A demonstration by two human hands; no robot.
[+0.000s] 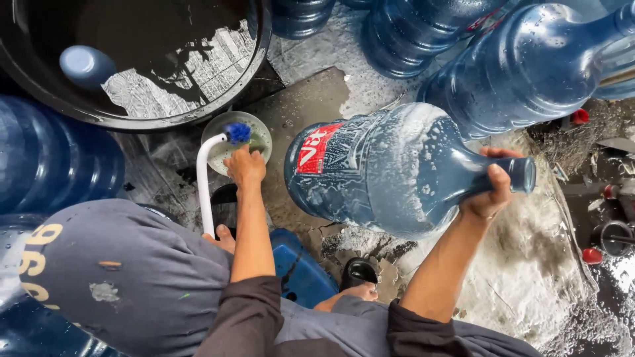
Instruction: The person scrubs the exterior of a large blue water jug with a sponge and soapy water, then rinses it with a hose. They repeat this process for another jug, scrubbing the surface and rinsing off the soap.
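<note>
My right hand (491,192) grips the neck of a large blue water jug (390,168) held on its side above the wet ground, with soapy foam on its inside wall and a red label on its base end. My left hand (245,165) holds a white curved brush handle (204,178) whose blue bristle head (238,132) rests in a small round bowl (259,142) of soapy water on the ground.
A big black tub (254,63) of dark water with a floating jug stands at the top left. Several blue jugs (529,66) lie along the top and left. A blue stool (301,271) is under me. Red caps (591,256) lie at the right.
</note>
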